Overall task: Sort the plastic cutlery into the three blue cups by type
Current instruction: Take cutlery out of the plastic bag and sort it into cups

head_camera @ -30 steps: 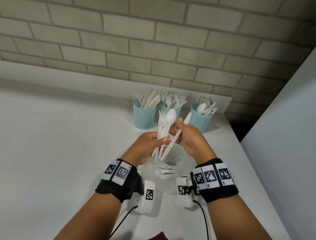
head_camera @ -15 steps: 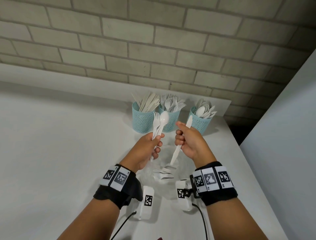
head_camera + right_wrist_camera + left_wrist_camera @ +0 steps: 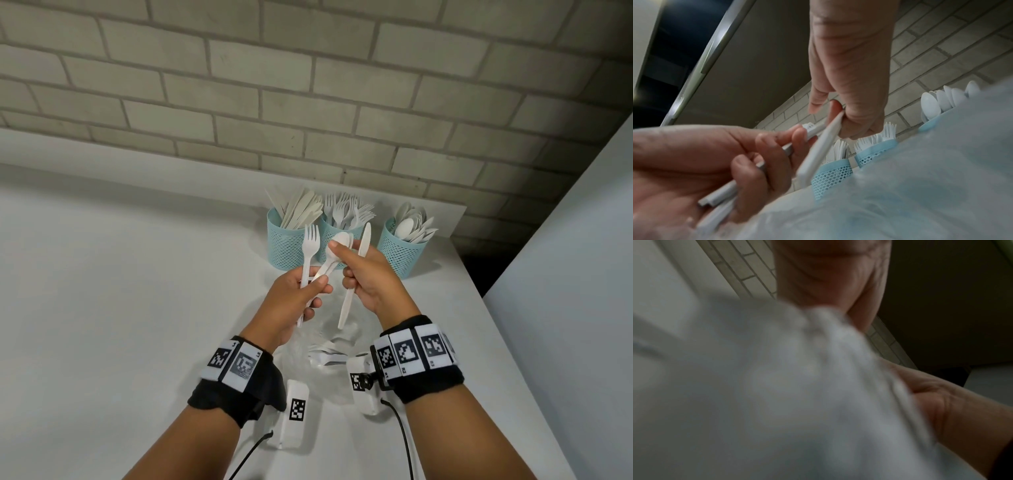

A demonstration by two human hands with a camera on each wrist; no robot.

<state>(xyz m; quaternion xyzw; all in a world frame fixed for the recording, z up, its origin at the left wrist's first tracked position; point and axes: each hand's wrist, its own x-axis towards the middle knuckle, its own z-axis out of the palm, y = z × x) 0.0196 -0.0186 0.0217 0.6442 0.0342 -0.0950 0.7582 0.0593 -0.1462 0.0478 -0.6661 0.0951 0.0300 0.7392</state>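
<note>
Three blue mesh cups stand at the back of the table: knives cup (image 3: pixel 285 245), forks cup (image 3: pixel 325 251), spoons cup (image 3: pixel 404 251). In front of them my left hand (image 3: pixel 310 289) grips the handles of a white fork (image 3: pixel 311 248) and a spoon (image 3: pixel 339 241), fanned apart. My right hand (image 3: pixel 347 255) grips a white knife (image 3: pixel 352 291), blade up, and its thumb and forefinger touch the spoon's bowl. In the right wrist view the knife (image 3: pixel 821 146) crosses the handles held by the left hand (image 3: pixel 748 159). The left wrist view is mostly blurred white.
A clear plastic bag (image 3: pixel 329 353) with more white cutlery lies on the white table (image 3: pixel 120 308) below my hands. A brick wall (image 3: pixel 308 102) runs behind the cups. A white panel (image 3: pixel 565 274) borders the table on the right.
My hands, apart half a second ago, have come together. The fork and spoon in the left hand have spread apart. The right hand's fingers now reach the spoon while it still holds the knife.
</note>
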